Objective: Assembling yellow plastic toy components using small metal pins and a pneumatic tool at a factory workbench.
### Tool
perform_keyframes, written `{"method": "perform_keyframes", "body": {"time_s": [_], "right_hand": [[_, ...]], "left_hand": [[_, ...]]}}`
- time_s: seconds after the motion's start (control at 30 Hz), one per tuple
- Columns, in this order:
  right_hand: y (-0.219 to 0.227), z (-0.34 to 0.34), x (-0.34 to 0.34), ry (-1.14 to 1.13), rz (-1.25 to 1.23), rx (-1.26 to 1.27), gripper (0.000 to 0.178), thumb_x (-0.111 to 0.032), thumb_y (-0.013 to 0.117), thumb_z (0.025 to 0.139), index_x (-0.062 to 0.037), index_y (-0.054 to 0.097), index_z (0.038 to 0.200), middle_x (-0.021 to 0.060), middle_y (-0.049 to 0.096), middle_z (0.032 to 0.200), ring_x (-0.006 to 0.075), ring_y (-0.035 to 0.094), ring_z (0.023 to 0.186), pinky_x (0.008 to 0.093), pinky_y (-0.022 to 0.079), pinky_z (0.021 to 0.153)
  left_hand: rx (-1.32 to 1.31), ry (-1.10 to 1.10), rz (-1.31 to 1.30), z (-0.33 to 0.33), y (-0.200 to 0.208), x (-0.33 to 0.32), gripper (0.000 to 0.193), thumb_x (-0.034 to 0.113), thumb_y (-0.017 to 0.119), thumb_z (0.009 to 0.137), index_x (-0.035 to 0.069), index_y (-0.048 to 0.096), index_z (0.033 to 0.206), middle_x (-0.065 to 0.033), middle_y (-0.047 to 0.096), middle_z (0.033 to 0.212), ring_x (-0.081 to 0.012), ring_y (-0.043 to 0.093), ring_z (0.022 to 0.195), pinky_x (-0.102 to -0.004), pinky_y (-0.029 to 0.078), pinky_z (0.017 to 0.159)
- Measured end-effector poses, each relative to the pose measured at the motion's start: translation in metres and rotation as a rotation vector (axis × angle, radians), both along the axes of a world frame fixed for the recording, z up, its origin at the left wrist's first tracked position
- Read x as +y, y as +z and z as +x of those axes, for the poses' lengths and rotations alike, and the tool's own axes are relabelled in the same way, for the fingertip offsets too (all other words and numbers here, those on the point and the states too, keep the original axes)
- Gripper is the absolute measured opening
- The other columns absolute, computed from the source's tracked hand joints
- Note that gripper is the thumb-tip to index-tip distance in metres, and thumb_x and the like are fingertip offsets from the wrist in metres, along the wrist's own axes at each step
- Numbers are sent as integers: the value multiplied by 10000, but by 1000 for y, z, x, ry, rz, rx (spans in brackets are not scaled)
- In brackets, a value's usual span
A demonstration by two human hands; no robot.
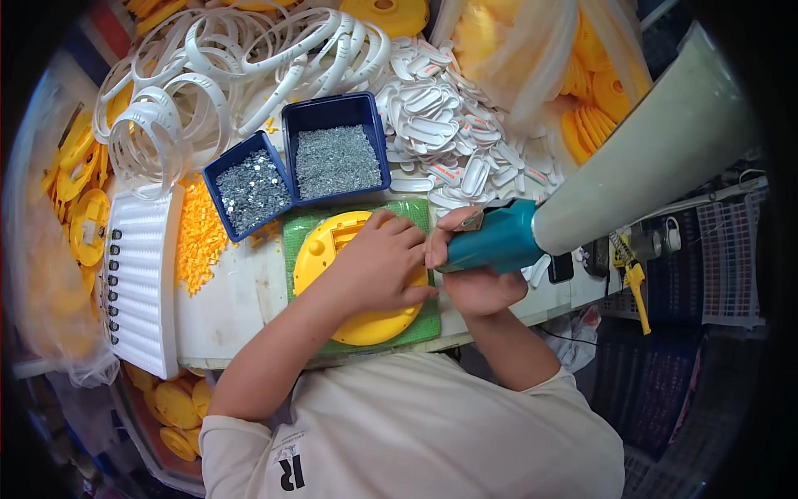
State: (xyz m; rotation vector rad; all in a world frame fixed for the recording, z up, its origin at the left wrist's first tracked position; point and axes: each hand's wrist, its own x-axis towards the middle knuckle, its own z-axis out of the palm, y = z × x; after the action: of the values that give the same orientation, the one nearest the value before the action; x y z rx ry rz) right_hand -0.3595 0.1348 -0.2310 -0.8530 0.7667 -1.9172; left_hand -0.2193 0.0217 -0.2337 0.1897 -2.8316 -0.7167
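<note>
A yellow round plastic housing (359,330) lies on a green padded mat (431,320) at the table's front edge. My left hand (378,262) bears down on the housing, its fingers curled over the right part and its thumb pointing right. What sits under the fingertips is hidden. My right hand (482,287) is wrapped around the teal front end of a thick grey-and-teal electric screwdriver (499,237), whose pale body rises to the upper right, close to me. Its tip is out of sight behind my fingers, beside the left hand.
Two blue bins, one of small screws (337,162) and one of shiny metal pieces (252,193), stand behind the mat. Around them lie orange bits (198,237), white rings (208,58), white oval parts (440,116) and a white ridged tray (141,274). Bagged yellow parts flank the table.
</note>
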Motion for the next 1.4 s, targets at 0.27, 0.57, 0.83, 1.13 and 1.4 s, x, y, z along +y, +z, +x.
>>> {"method": "perform_keyframes", "body": {"time_s": [0.27, 0.57, 0.83, 1.13, 1.4], "right_hand": [[-14, -1, 1, 85, -40, -2, 930, -664, 634, 830, 130, 538, 1304, 181, 634, 1130, 262, 657, 853, 395, 513, 791], [26, 11, 18, 70, -139, 118, 949, -707, 496, 882, 104, 530, 1374, 155, 636, 870, 240, 601, 791, 369, 458, 787], [17, 43, 57, 198, -33, 103, 956, -742, 504, 881, 93, 532, 1345, 150, 641, 911, 249, 605, 838, 386, 472, 830], [-6, 56, 63, 107, -23, 119, 975, -781, 553, 861, 93, 554, 1294, 163, 669, 933, 259, 640, 887, 357, 511, 834], [2, 52, 65, 140, 14, 254, 910, -749, 520, 884, 80, 577, 1255, 169, 644, 899, 262, 625, 848, 376, 507, 819]], "left_hand": [[98, 9, -74, 4, -8, 3, 469, 468, 770, 814, 83, 691, 1070, -114, 671, 1094, -307, 601, 1167, -509, 379, 1136], [260, 96, -129, 29, -4, 19, 424, 356, 783, 834, 75, 667, 1131, -119, 641, 1201, -311, 584, 1236, -485, 397, 1122], [6, 234, -142, 73, -2, 88, 612, 300, 695, 900, 12, 580, 1428, -167, 532, 1524, -343, 468, 1455, -530, 344, 1199], [27, 288, -454, 69, -33, 95, 607, 281, 560, 949, -11, 545, 1481, -192, 492, 1575, -370, 429, 1493, -577, 318, 1211], [30, 295, -484, 70, -33, 99, 625, 280, 536, 958, -19, 512, 1506, -201, 488, 1574, -376, 421, 1497, -570, 324, 1207]]}}
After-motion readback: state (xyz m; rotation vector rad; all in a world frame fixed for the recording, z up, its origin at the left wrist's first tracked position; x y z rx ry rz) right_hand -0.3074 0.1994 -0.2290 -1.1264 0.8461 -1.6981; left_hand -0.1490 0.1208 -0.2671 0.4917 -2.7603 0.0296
